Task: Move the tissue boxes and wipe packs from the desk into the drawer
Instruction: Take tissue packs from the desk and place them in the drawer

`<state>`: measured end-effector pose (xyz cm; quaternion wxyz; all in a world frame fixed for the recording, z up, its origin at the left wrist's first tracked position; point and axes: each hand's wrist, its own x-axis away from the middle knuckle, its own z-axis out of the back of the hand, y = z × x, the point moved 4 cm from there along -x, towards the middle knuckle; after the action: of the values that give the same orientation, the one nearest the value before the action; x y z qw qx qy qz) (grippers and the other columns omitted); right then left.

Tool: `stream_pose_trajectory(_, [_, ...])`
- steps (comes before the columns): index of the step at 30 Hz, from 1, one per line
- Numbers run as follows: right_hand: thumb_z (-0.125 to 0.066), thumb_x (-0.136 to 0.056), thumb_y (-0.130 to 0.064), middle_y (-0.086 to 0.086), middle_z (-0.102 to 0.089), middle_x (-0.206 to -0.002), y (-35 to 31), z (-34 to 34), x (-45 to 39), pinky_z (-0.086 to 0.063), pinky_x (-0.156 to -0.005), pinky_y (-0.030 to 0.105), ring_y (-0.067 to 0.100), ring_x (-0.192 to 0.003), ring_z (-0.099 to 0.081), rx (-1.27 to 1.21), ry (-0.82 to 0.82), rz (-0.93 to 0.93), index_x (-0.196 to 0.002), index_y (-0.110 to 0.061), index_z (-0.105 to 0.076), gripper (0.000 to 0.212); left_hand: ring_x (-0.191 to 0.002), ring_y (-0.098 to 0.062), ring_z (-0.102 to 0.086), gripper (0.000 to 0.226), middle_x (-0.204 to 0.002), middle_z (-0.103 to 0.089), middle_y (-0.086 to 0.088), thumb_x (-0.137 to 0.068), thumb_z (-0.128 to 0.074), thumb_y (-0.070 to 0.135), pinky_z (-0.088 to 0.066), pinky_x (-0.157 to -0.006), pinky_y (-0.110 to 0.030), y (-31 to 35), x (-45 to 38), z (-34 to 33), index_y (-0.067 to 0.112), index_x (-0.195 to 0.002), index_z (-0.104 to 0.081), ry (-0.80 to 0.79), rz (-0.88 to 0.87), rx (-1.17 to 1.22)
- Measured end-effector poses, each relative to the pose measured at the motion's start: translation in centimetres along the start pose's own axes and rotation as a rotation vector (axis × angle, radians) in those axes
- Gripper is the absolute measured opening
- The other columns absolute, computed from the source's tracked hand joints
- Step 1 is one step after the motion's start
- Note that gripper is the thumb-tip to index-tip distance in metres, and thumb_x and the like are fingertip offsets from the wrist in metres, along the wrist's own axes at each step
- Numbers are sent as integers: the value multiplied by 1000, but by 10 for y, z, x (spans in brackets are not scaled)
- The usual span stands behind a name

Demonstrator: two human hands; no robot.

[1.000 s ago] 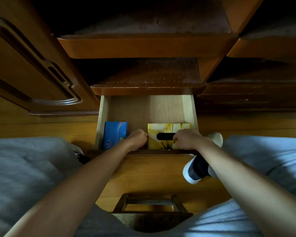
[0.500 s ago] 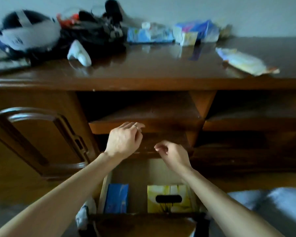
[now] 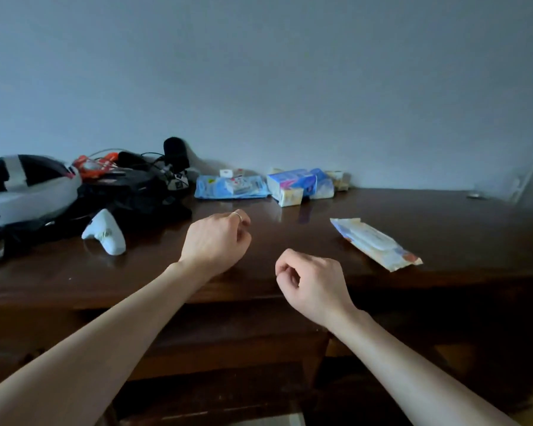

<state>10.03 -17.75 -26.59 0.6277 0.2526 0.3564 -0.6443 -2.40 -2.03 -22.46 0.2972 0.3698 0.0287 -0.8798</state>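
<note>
So both hands are up over the desk (image 3: 443, 216) and neither is carrying anything. Using the tissue box (image 3: 291, 186) at the back of the desk as my landmark: the blue wipe pack (image 3: 230, 187) lies flat just left of it, and another soft pack (image 3: 322, 186) sits touching its right side. The long white wipe pack (image 3: 374, 242) is well in front of it and off to the right, closer to the desk edge.

What could go wrong, as I see it: the box and the packs around it are crowded, so grabbing 1 could drag or knock its neighbour, maybe into the small stuff behind. Left of the box there's a helmet (image 3: 25, 192), a tangle of black gear (image 3: 130, 186) and a white controller (image 3: 106, 232), so a sloppy left-hand reach could snag that. The desk top looks glossy, so the long pack might skid away if it's pinched from 1 end. Also the drawer isn't in view right now.

Grip: left hand (image 3: 216, 241) has its fingers loosely curled, holding and touching nothing. Right hand (image 3: 313, 284) is the same, fingers curled in toward the palm, empty, hovering in front of the box.
</note>
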Motion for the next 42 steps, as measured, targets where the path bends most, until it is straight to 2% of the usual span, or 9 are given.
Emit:
stream_pose_trajectory(7, [-60, -92, -39, -19, -67, -100, 103, -29, -74, -43, -66, 28, 5, -95, -66, 95, -276, -490, -110, -41, -57, 18, -119, -18, -50, 32, -121, -61, 7, -91, -54, 43, -44, -95, -34, -27, -47, -76, 30, -119, -64, -227, 97, 8])
stream_pose_trajectory(10, [-57, -89, -59, -8, -62, -128, 135, -50, -122, -48, -74, 35, 18, -114, -62, 147, -272, -595, -131, -35, -47, 50, -125, -15, -46, 39, -130, -56, 10, -92, -53, 50, -39, -104, -35, -37, -53, -94, 31, -124, -62, -273, 94, 76])
stream_pose_trajectory(18, [-71, -74, -74, 15, 12, -170, 187, -137, -219, -31, -116, 58, 41, -157, 0, 146, -455, -833, -160, -39, -12, 110, -126, -20, -45, 45, -132, -55, 2, -90, -58, 46, -39, -103, -38, -52, -54, -90, 27, -131, -57, -199, 234, 236])
stream_pose_trajectory(21, [-72, -71, -76, 13, 18, -170, 212, -157, -228, -24, -120, 61, 42, -157, 6, 126, -495, -913, -158, -43, -21, 107, -124, -19, -46, 46, -131, -55, 3, -88, -57, 48, -38, -104, -39, -52, -55, -93, 28, -129, -57, -188, 251, 261])
stream_pose_trajectory(29, [-67, -78, -48, 11, -27, -155, 225, -157, -219, -48, -104, 41, 34, -129, -52, 82, -507, -806, -141, -37, -45, 68, -122, -19, -46, 37, -128, -55, 3, -85, -58, 46, -39, -102, -39, -57, -56, -93, 31, -119, -61, -208, 287, 288])
stream_pose_trajectory(34, [-60, -81, -52, 4, -53, -144, 208, -129, -214, -46, -96, 39, 30, -128, -53, 211, -569, -670, -126, -30, -59, 51, -123, -19, -45, 41, -129, -54, 3, -86, -58, 47, -38, -101, -38, -50, -51, -87, 30, -124, -59, -223, 260, 286])
stream_pose_trajectory(37, [-46, -86, -61, 4, -68, -119, 200, -111, -217, -38, -77, 36, 32, -125, -52, 385, -408, -588, -109, -24, -73, 51, -125, -19, -43, 42, -131, -53, 3, -86, -58, 46, -37, -102, -37, -50, -50, -88, 31, -126, -57, -234, 250, 275])
stream_pose_trajectory(39, [-50, -88, -60, 6, -66, -120, 198, -101, -219, -42, -82, 39, 33, -126, -50, 375, -261, -605, -112, -23, -69, 48, -130, -19, -40, 44, -134, -51, 4, -87, -58, 47, -35, -105, -37, -50, -50, -91, 32, -128, -55, -241, 263, 255])
stream_pose_trajectory(42, [-57, -85, -65, 9, -44, -147, 202, -107, -221, -39, -107, 47, 33, -142, -36, 281, -370, -708, -139, -33, -51, 63, -136, -18, -34, 47, -137, -48, 6, -88, -57, 48, -31, -111, -37, -50, -52, -93, 32, -132, -54, -221, 221, 177])
